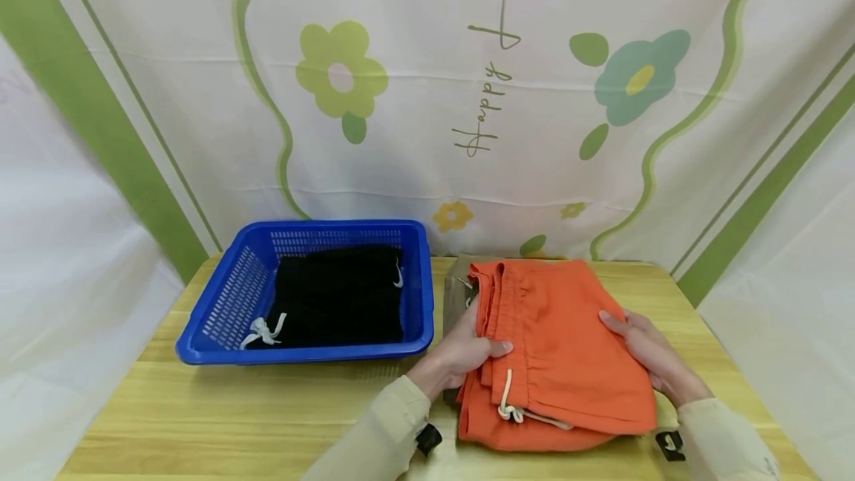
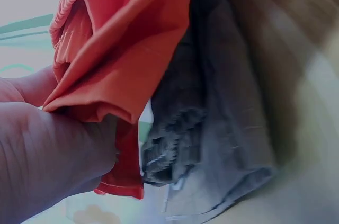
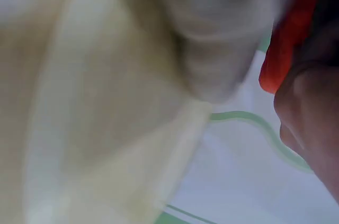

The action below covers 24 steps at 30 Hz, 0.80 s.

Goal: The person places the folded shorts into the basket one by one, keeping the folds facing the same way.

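Folded orange shorts [image 1: 568, 347] with a gathered waistband and a white drawstring are held up between both hands. My left hand [image 1: 467, 351] grips the waistband side, thumb on top and fingers beneath the cloth. At the opposite edge my right hand [image 1: 644, 347] pinches the fabric, its thumb on top. Under the orange shorts lies a folded grey-brown garment [image 1: 456, 295], mostly covered in the head view; the left wrist view shows more of this grey garment [image 2: 228, 123] below the raised orange cloth.
A blue plastic basket [image 1: 303, 355] stands on the left of the wooden table [image 1: 234, 414]. Inside it lies a folded black garment [image 1: 341, 295] with white drawstring ends. Behind the table hangs a white curtain [image 1: 414, 154] with printed flowers.
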### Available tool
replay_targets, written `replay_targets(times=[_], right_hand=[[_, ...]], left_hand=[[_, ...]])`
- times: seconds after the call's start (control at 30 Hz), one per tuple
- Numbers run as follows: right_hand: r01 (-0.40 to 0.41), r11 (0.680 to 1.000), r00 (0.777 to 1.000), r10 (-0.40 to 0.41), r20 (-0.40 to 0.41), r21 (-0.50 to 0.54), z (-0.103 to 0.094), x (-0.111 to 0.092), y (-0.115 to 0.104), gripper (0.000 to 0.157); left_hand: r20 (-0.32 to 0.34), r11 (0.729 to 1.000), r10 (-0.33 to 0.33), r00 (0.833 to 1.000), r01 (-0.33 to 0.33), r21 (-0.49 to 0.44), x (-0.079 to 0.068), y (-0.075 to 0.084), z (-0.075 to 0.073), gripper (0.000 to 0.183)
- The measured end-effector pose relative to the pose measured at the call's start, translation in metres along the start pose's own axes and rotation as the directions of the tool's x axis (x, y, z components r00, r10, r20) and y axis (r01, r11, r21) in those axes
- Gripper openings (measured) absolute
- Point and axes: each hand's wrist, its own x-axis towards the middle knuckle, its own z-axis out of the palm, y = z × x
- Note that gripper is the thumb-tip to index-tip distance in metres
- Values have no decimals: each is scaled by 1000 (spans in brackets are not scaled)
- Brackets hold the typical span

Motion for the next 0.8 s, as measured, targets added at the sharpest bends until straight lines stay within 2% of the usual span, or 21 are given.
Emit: replay_targets(times=[0.17, 0.5, 0.63, 0.8], right_hand=[[75, 997, 997, -74, -35, 7, 7, -8, -18, 62], [224, 970, 974, -218, -69, 93, 28, -21, -49, 38], [283, 956, 956, -274, -105, 81, 38, -27, -62, 30], [362, 930, 929, -354, -107, 64, 50, -33, -79, 39]], left_hand=[[47, 997, 54, 997, -52, -52, -8, 15, -5, 96], [104, 993, 91, 990, -83, -81, -29, 42, -26, 95], [144, 988, 137, 980, -125, -89, -37, 54, -35, 92], [192, 980, 196, 962, -186, -69, -48, 68, -46, 86]])
